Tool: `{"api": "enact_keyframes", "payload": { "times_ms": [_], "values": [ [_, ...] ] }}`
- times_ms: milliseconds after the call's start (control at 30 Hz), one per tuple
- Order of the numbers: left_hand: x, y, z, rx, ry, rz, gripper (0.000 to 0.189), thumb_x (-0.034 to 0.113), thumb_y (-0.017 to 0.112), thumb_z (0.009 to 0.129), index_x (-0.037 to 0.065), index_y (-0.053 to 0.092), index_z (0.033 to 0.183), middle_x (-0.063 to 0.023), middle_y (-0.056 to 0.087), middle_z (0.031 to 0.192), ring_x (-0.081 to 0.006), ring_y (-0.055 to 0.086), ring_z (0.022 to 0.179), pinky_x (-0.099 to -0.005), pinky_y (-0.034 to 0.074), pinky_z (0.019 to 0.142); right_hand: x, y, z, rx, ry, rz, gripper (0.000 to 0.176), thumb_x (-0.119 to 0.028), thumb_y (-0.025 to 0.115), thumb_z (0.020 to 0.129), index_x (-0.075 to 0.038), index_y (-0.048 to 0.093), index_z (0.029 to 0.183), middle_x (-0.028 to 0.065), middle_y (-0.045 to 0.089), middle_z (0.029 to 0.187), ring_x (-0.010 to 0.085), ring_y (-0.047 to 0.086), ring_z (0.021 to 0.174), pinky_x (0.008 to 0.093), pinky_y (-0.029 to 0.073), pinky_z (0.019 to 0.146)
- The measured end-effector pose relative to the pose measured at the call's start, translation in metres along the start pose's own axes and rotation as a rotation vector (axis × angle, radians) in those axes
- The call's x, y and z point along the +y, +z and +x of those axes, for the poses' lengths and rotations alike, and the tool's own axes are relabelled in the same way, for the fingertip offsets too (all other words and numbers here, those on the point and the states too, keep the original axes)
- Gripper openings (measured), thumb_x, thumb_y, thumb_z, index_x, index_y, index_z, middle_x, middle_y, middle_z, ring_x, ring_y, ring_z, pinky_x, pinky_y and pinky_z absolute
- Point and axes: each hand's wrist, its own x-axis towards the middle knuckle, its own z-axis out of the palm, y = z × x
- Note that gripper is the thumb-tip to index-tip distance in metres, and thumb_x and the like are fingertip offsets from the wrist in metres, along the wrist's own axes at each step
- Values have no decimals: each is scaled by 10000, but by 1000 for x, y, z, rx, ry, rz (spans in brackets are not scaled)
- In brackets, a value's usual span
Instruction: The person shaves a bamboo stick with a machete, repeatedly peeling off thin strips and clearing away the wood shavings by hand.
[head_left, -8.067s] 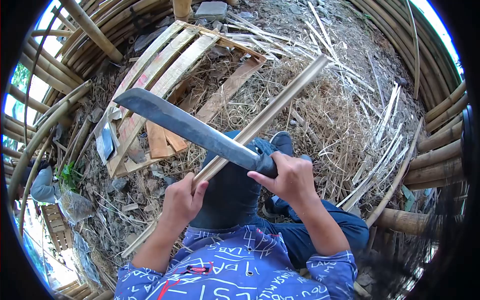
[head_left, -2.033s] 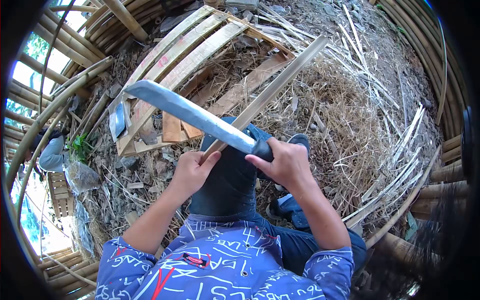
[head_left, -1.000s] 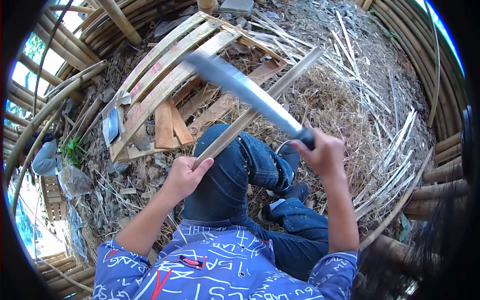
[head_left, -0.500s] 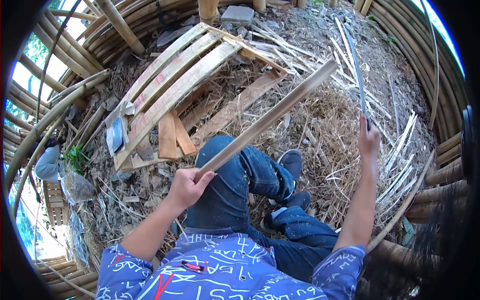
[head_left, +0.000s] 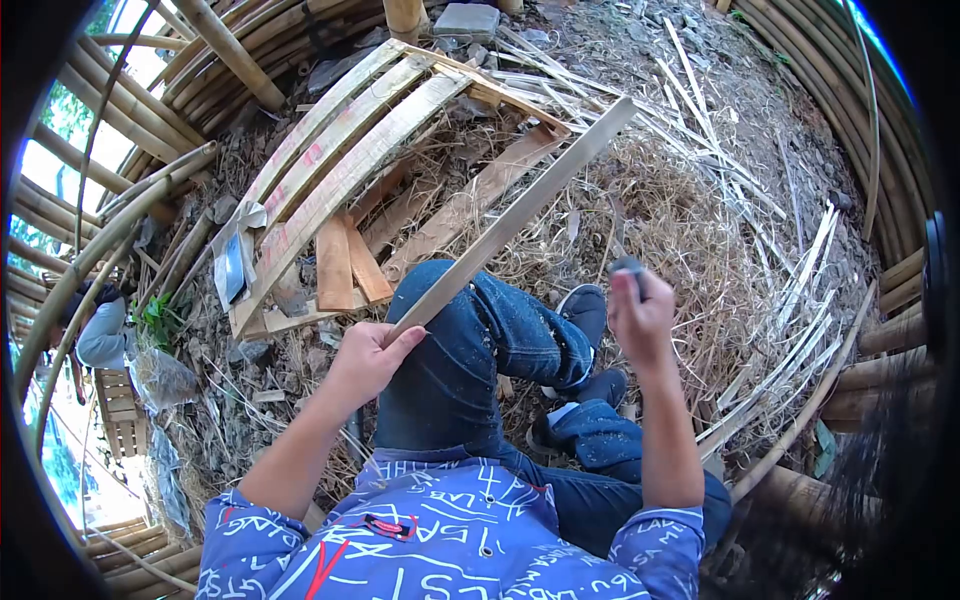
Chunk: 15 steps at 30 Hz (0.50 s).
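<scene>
My left hand [head_left: 370, 365] is closed around the lower end of a long flat bamboo slat [head_left: 520, 215]. The slat leans up and away to the right, passing over my bent knee. My right hand [head_left: 643, 310] grips the dark handle of a long-bladed knife [head_left: 627, 266], to the right of the slat and apart from it. Its blade is foreshortened and hard to make out against the shavings.
A wooden pallet-like frame [head_left: 345, 165] lies ahead on the left, with loose boards [head_left: 345, 265] beside it. Bamboo shavings [head_left: 680, 215] and pale split strips [head_left: 800, 290] cover the ground. Bamboo poles [head_left: 235, 55] surround the spot. Another person's sleeve [head_left: 100, 335] shows far left.
My right hand has come left and down, nearer to the slat, and the blade no longer stretches far ahead. The slat's far end has shifted slightly left and turned its broad face up.
</scene>
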Motion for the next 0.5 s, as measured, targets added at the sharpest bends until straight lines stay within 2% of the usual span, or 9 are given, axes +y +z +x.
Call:
{"api": "enact_keyframes", "payload": {
  "times_ms": [67,133,200,233,367,500],
  "values": [
    [-2,0,1,-27,-48,1,461,365,614,935,-23,611,685,62,385,525,-38,339,521,-271,283,445,-23,19,-10,-97,-13,-220,433,-453,662,867,-33,638,765,66,594,544,158,589,486,316,443,454],
    [-3,-1,1,-28,-41,22,464,366,612,935,-28,612,690,49,390,518,-43,349,520,-275,296,449,-42,35,-18,-189,-109,-499,468,-496,692,808,-33,639,764,140,618,587,287,631,530,391,484,516],
    [0,-2,1,-26,-38,41,466,368,609,935,-32,613,696,35,396,511,-49,360,519,-278,309,453,-45,52,-28,-216,-254,-551,419,-456,734,772,-44,661,792,158,605,605,325,624,559,391,485,540],
    [5,-2,-1,-19,-10,77,467,367,605,936,-41,616,709,18,399,506,-57,367,518,-286,321,459,-44,60,-31,-261,-230,-589,473,-507,711,771,-39,645,770,182,607,616,371,624,594,428,489,560],
    [18,-2,-5,17,4,168,466,367,599,933,-62,629,753,-15,404,496,-74,380,518,-304,349,472,-41,69,-26,-310,-251,-776,557,-589,651,783,-35,610,739,176,606,597,360,625,581,432,485,546],
    [11,2,-2,61,28,103,466,370,613,922,-65,643,758,-16,395,488,-73,375,512,-308,341,463,-38,60,-15,-303,-332,-851,592,-631,611,793,-45,593,709,151,616,595,336,629,555,416,487,518]
  ]
}}
